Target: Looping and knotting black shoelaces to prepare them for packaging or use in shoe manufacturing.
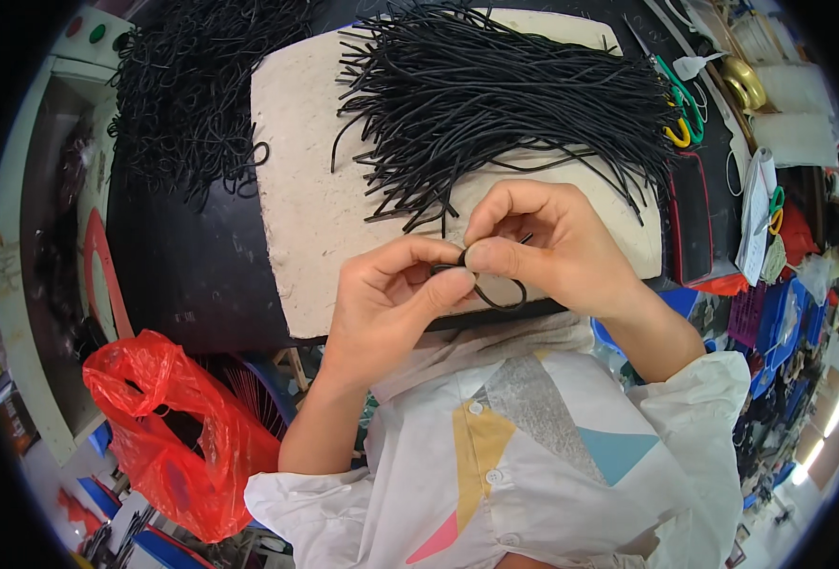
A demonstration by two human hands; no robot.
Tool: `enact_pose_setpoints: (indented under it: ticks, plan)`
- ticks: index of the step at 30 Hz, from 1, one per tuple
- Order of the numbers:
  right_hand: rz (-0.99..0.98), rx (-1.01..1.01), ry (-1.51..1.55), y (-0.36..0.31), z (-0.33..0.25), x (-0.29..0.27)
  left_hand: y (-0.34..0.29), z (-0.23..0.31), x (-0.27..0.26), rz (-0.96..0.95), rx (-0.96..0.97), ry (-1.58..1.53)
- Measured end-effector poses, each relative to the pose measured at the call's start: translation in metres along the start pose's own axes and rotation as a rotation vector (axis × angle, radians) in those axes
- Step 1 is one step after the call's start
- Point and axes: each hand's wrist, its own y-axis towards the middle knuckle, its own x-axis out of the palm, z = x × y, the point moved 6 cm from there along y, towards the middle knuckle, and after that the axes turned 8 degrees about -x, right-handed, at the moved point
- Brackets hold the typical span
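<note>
Between my two hands a short black cord [503,305] is bent into a loop that hangs below my fingers. My left hand [382,299] pinches it between thumb and forefinger. Close against it, my right hand [552,248] pinches the same cord, and one end pokes out past the fingers. Fingertips hide the part where the cord crosses itself. Just beyond my hands, a thick pile of straight black cords [505,95] lies across a pale board [296,209]. To the left of the board is a heap of looped black cords [192,95].
Green-handled scissors [693,109] and a yellow-handled tool [677,133] lie right of the cord pile. A dark phone-like slab with a red edge [692,218] rests near the board's right side. A red plastic bag [187,446] hangs at the left, below the black table [192,275].
</note>
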Motion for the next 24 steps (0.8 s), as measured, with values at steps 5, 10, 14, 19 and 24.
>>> enact_pose_setpoints:
  ticks: [5, 10, 14, 19, 24]
  plan:
    - [0.076, -0.156, -0.198, -0.006, -0.004, 0.001, -0.003, 0.013, -0.004, 0.200, 0.176, 0.187]
    - [0.019, 0.062, -0.101, -0.006, 0.002, 0.000, -0.005, 0.017, -0.003, 0.158, 0.215, 0.233]
    - [-0.164, -0.136, -0.522, -0.008, -0.008, 0.006, -0.005, 0.015, -0.003, 0.130, 0.063, 0.214]
    - [0.040, -0.261, -0.656, -0.010, -0.020, 0.002, -0.001, 0.010, -0.010, 0.158, 0.092, 0.184]
    - [0.191, -0.284, -0.509, -0.017, -0.009, -0.001, 0.000, 0.008, -0.013, 0.150, 0.022, -0.033]
